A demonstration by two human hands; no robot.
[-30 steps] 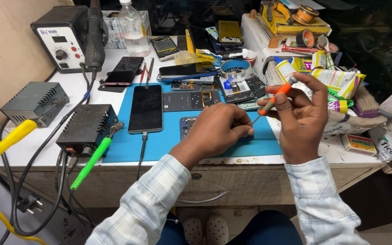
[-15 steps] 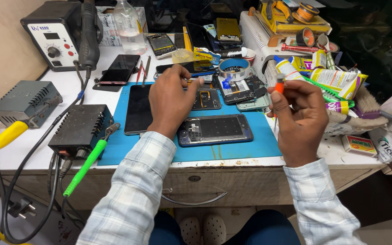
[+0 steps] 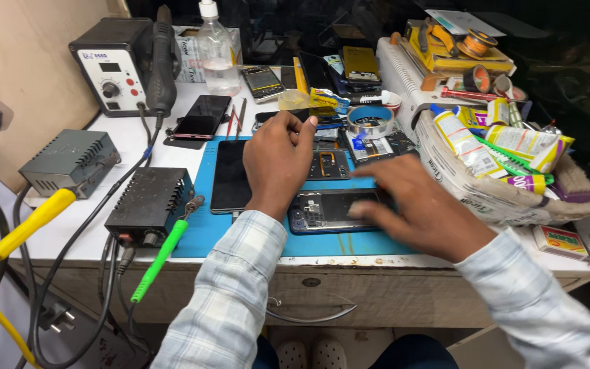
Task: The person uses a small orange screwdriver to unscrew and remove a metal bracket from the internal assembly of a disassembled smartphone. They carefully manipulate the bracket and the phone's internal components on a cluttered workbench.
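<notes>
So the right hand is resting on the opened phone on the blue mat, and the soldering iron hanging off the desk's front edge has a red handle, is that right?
Not quite. The head view shows the soldering iron has a green handle, not red. The rest holds: the right hand rests on the opened phone on the blue mat.
</notes>
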